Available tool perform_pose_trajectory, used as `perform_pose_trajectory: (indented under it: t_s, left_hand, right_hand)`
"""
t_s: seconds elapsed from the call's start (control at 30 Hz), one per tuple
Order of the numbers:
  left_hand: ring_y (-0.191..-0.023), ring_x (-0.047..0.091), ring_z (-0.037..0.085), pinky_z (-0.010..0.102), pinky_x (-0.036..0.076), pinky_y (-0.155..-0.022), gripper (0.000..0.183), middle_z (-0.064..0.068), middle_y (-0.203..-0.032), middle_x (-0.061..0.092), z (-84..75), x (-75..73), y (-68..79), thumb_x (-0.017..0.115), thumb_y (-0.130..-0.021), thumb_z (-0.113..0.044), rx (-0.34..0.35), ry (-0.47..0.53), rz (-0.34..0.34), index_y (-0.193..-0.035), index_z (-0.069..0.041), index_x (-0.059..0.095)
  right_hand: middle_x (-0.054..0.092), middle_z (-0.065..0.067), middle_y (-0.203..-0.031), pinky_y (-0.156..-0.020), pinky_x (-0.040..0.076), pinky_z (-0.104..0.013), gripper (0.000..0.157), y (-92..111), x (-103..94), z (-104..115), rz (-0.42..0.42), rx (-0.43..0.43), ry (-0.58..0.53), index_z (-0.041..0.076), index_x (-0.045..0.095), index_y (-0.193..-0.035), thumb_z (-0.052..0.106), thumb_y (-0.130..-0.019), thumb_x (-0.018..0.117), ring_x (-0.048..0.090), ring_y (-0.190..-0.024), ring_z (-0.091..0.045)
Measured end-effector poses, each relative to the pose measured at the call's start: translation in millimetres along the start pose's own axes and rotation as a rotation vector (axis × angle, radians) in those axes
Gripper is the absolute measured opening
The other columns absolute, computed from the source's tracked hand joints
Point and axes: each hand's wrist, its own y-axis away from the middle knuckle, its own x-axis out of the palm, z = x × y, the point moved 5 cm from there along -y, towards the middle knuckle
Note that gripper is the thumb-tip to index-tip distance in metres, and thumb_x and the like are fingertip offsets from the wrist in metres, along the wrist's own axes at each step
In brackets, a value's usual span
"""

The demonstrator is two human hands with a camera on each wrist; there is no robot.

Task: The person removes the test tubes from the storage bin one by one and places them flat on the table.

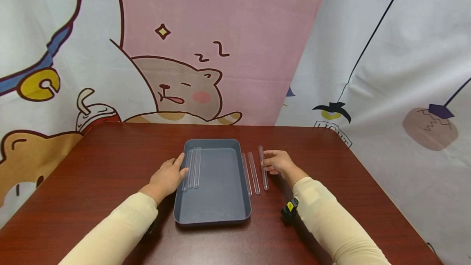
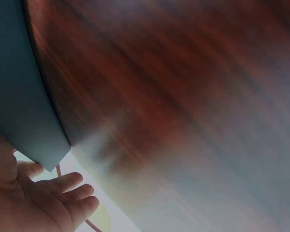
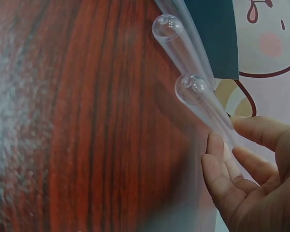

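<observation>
A grey tray lies on the table, with three clear test tubes side by side along its left wall. My left hand rests at the left rim of this tray, thumb reaching over the edge near the tubes and fingers loosely extended. Right of the tray, my right hand pinches the upper part of another clear test tube between thumb and fingers. That tube's rounded end points toward the camera in the right wrist view. Two more test tubes lie between it and the tray.
The dark red-brown wooden table extends around the tray on all sides. Behind its far edge hangs a cloth backdrop with cartoon animals. A small black device with a yellow mark sits at my right wrist.
</observation>
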Motion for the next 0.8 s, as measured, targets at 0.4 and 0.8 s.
perform_pose_trajectory:
  t_s: [0.4, 0.8]
  left_hand:
    - [-0.137, 0.029, 0.048, 0.061, 0.032, -0.105, 0.065, 0.033, -0.146, 0.033, -0.3, 0.2, 0.6, 0.046, -0.102, -0.031, 0.002, 0.003, -0.002, -0.154, -0.005, 0.019]
    - [-0.137, 0.028, 0.048, 0.061, 0.031, -0.106, 0.065, 0.032, -0.147, 0.033, 0.7, 0.6, 0.1, 0.046, -0.102, -0.031, 0.002, -0.001, -0.005, -0.154, -0.005, 0.019]
  right_hand:
    - [0.068, -0.019, -0.106, -0.069, 0.055, -0.037, 0.047, 1.9, 4.7, -2.3, -0.018, -0.011, 0.103, -0.001, 0.054, -0.134, 0.003, -0.088, 0.067, 0.070, -0.084, -0.022]
    - [0.067, -0.021, -0.111, -0.069, 0.056, -0.037, 0.046, 0.1, 7.9, -1.0, -0.022, -0.018, 0.180, -0.003, 0.056, -0.131, 0.003, -0.087, 0.069, 0.070, -0.083, -0.024]
